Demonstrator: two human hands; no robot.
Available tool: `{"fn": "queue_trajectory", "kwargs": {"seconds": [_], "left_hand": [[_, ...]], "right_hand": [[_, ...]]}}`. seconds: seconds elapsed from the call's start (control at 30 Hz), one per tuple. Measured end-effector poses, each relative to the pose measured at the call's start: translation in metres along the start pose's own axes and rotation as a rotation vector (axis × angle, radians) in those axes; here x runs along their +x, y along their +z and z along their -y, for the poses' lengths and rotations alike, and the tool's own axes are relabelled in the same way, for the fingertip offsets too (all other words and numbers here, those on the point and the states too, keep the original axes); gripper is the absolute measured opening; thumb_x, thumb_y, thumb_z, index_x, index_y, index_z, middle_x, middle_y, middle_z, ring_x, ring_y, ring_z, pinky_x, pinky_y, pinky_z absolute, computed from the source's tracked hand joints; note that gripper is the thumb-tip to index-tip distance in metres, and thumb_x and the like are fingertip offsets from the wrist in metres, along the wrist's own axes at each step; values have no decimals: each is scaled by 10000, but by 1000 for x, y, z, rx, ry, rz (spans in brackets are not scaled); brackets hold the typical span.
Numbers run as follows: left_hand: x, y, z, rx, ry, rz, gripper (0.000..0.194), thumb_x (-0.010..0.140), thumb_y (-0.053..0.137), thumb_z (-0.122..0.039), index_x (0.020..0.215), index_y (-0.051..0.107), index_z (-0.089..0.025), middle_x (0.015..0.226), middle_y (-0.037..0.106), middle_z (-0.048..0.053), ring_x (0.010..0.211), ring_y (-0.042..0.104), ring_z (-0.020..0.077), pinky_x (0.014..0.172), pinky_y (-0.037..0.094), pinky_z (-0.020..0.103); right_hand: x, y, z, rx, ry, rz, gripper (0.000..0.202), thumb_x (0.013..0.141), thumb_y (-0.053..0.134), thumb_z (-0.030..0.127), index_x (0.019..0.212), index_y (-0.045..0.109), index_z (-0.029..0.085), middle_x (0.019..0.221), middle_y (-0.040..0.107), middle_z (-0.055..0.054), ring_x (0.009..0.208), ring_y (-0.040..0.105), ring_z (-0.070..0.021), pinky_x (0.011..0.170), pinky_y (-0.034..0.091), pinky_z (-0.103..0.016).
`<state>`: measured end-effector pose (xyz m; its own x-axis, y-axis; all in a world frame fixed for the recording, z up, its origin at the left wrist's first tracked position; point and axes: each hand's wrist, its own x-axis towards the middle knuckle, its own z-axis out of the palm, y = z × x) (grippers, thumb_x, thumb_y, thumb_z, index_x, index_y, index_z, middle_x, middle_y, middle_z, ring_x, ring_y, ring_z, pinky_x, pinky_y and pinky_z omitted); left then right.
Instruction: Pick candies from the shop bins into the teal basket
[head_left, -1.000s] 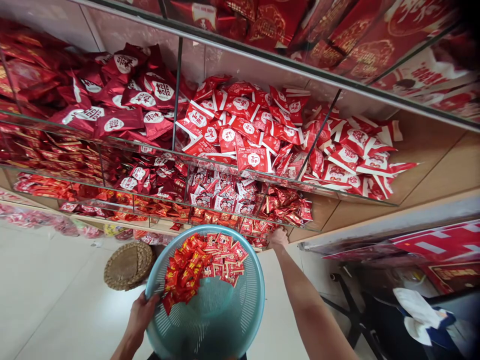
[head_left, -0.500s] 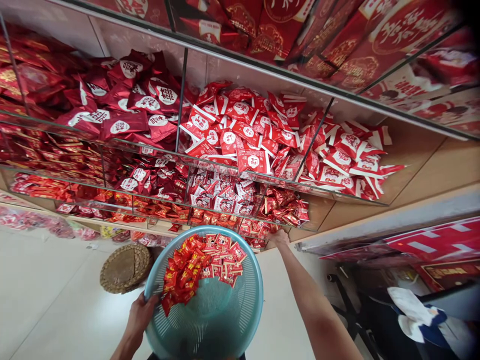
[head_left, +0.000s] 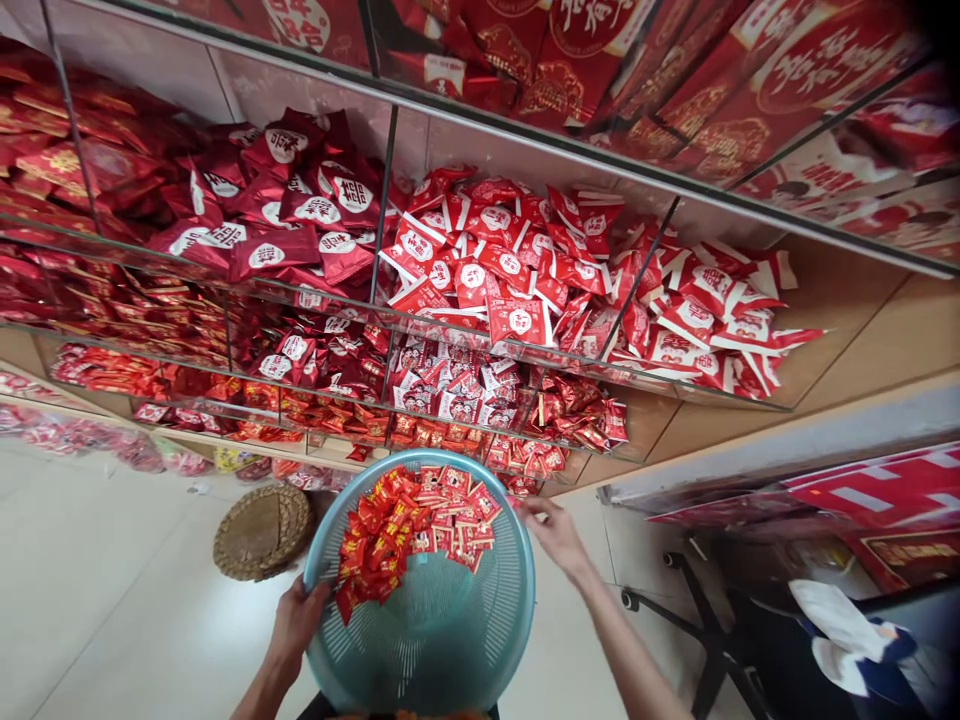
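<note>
Two piles, orange-red packets (head_left: 375,545) and pinkish-red packets (head_left: 459,518), inside the teal basket (head_left: 442,610), lower centre of the frame. On its left rim, a grip by the left hand (head_left: 296,618); by its right rim, bent fingers of the right hand (head_left: 553,533), cannot tell whether pinching anything. Best to hold the basket level and release low.

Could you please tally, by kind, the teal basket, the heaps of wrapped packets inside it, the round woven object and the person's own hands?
Teal basket: 1
Packet heaps inside: 2, orange-red heap and pinkish-red heap (single packets overlap too much to count)
Round woven object: 1
Hands: 2, left hand and right hand
Total: 6
</note>
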<state>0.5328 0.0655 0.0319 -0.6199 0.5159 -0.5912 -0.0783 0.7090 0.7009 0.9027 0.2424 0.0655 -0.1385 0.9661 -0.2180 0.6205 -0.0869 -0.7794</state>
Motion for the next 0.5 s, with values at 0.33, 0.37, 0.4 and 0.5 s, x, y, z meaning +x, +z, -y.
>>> {"fn": "queue_trajectory", "kwargs": {"seconds": [0.33, 0.37, 0.4, 0.5], "left_hand": [[5, 1, 15, -80, 10, 64, 331, 552, 589, -385, 809, 594, -177, 595, 635, -3, 570, 584, 195, 551, 446, 310], [6, 1, 17, -85, 9, 64, 341, 555, 591, -382, 826, 595, -175, 600, 638, -3, 573, 589, 197, 554, 448, 311], [7, 1, 18, -88, 6, 63, 351, 556, 593, -381, 840, 595, -174, 604, 641, -1, 577, 594, 199, 558, 450, 313], [10, 1, 21, -92, 8, 53, 371, 551, 598, -393, 850, 592, -174, 606, 639, 0, 584, 598, 202, 566, 452, 315]], "right_hand": [[-39, 148, -2, -464, -387, 137, 432, 805, 607, 214, 1235, 639, 231, 1216, 678, -99, 1002, 685, -283, 820, 580, -367], [-36, 151, -4, -482, -414, 133, 439, 815, 592, 197, 1251, 630, 229, 1213, 677, -99, 1033, 673, -286, 849, 576, -372], [-33, 154, -6, -496, -435, 129, 436, 825, 574, 182, 1256, 627, 228, 1209, 677, -98, 1061, 662, -286, 880, 568, -378], [-25, 159, -12, -543, -470, 142, 434, 844, 530, 148, 1255, 624, 252, 1234, 669, -76, 1102, 643, -273, 929, 554, -391]]}}
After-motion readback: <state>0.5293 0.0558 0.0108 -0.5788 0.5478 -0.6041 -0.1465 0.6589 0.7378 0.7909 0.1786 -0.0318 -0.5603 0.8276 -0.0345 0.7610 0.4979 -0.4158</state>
